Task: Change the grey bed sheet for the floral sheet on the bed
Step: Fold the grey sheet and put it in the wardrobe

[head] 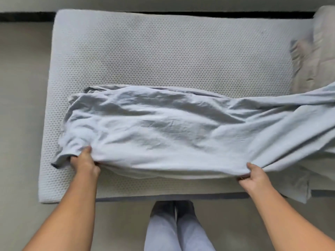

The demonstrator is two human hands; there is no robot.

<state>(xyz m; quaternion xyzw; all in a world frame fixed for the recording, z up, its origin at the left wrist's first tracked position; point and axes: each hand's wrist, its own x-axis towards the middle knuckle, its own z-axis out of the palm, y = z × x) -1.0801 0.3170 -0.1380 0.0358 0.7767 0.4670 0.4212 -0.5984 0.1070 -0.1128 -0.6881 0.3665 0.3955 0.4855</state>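
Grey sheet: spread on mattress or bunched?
Bunched: grey sheet lies doubled over on bare mattress, left hand and right hand gripping its near edge.

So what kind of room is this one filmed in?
Probably a bedroom at home: a bare honeycomb-textured mattress lies low over the plain floor. A crumpled grey bed sheet lies across it, gripped by the left hand and right hand. What looks like a pillow sits at its right end.
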